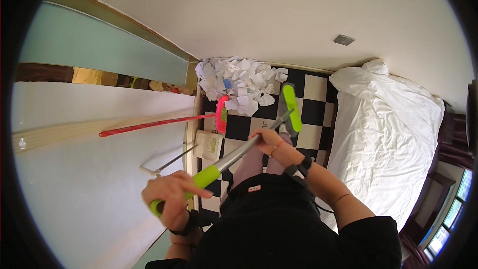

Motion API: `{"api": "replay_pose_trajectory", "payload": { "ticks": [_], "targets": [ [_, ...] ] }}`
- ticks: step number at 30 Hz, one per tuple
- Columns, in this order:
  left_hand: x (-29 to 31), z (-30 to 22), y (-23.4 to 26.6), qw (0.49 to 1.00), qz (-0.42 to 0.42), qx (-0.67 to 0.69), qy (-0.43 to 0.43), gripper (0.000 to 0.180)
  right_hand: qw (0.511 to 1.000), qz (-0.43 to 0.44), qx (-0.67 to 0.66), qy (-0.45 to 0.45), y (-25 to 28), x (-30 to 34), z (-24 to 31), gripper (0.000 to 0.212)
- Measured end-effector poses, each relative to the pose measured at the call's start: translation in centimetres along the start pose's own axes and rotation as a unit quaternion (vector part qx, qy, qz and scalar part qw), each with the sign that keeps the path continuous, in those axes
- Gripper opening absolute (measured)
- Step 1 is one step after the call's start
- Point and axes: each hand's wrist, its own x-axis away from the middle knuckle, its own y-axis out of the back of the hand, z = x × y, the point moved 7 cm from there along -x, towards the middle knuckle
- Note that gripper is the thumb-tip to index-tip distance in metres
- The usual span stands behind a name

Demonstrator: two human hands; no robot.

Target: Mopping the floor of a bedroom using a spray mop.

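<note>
I hold a flat mop (234,155) with a silver pole and a lime-green grip, slanting across my body. My left hand (172,197) is wrapped round the green grip near its end, with a finger stretched along it; that hand is slightly blurred. Lower down, my right hand (267,143) closes on the silver pole. The mop's green head (293,108) with a grey pad is at the floor beside my foot. To its left lies a heap of crumpled white paper (239,79) in the corner, with a blue piece among it.
A red broom (222,114) leans with its bristles by the paper and its handle toward the left wall. Beside it stands a white dustpan (209,145) with a grey handle. A bed with white bedding (378,139) fills the right side. The floor (314,112) is black-and-white checked.
</note>
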Motion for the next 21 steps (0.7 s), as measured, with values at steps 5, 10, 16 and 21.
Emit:
{"api": "replay_pose_trajectory", "payload": {
  "ticks": [5, 10, 16, 21],
  "targets": [
    [0.0, 7.3, -4.5, 0.968, 0.175, 0.026, 0.176, 0.024, 0.994, -0.035, 0.097, 0.029, 15.7, -5.4, 5.4, 0.011],
    [2.6, 13.4, -6.2, 0.937, 0.270, 0.017, 0.220, 0.021, 0.980, -0.186, 0.061, 0.039, 19.4, -4.4, 5.1, 0.016],
    [2.6, 17.7, -6.0, 0.939, 0.264, 0.008, 0.219, 0.026, 0.967, -0.146, 0.154, -0.141, 19.4, -5.1, 3.9, 0.013],
    [-3.9, 14.1, -2.6, 0.964, 0.221, 0.039, 0.143, 0.028, 0.710, 0.072, 0.592, 0.375, 1.7, 0.9, 4.5, 0.009]
  ]
}}
